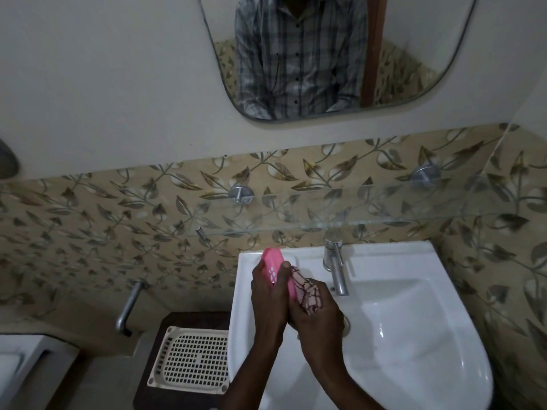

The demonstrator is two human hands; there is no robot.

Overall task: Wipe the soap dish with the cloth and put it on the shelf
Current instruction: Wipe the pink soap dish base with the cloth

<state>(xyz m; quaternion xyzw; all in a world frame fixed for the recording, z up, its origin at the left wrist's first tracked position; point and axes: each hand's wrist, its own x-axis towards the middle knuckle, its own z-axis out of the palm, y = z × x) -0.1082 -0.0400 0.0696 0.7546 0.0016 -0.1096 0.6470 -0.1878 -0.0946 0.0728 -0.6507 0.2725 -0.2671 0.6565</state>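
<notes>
Pink soap dish is held on edge in the left hand, grip closed around its lower half, top end sticking up above the fingers, over the back-left corner of the white sink. Right hand has its grip bunched on the checked cloth, pressed against the dish's right face, touching. Judgement: wiping in progress, not finished; placing not yet done, dish is nowhere on the shelf. Glass shelf sits above and beyond the grip, bare as far as visible, front edge hard to read since it is transparent. Tap stands just right of the cloth hand, close, likely snag point on a lift. Up and forward from the grip looks open; the shelf's front edge overhangs the sink's back rim, so the dish probably must clear that edge first. Basket lies left below, well apart. Mirror far above.
</notes>
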